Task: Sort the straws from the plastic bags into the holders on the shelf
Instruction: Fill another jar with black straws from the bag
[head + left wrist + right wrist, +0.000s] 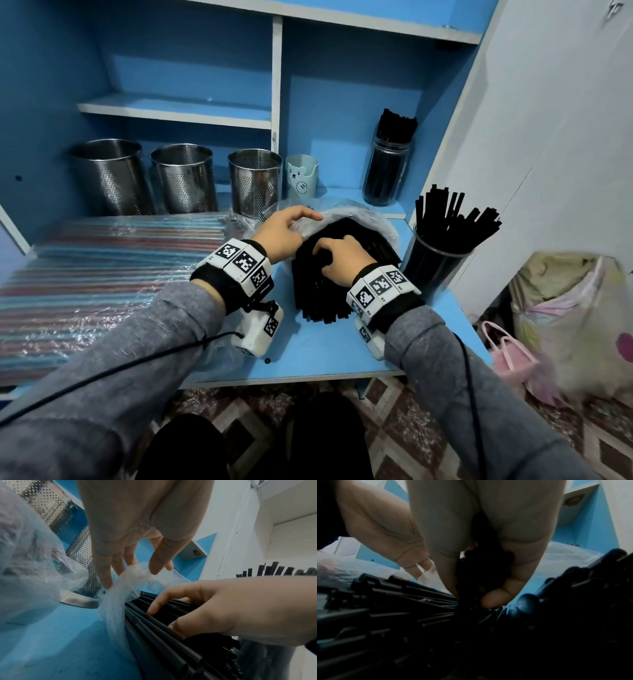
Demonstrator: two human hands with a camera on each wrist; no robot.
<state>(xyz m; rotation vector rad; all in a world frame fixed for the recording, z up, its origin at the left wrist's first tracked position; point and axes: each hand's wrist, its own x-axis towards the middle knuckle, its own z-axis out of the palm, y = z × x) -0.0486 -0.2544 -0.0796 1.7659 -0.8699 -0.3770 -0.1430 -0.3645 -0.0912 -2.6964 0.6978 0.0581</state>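
The blue surface (329, 346) carries your open plastic bag (356, 214) of black straws (318, 294), near the clear holder (432, 265) they're likely bound for. Your left hand (281, 234) pinches the bag's rim back so your right hand (340, 261) can curl round a bunch. No readable writing, just coded wrist tags.

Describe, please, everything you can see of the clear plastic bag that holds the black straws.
The clear plastic bag is thin, wrinkled film lying on the blue shelf, in front of the bear-face cup. Its mouth faces the person, and a pile of black straws spills out of it. The left hand pinches its gathered edge, seen in the left wrist view. The right hand digs into the straws at the opening.
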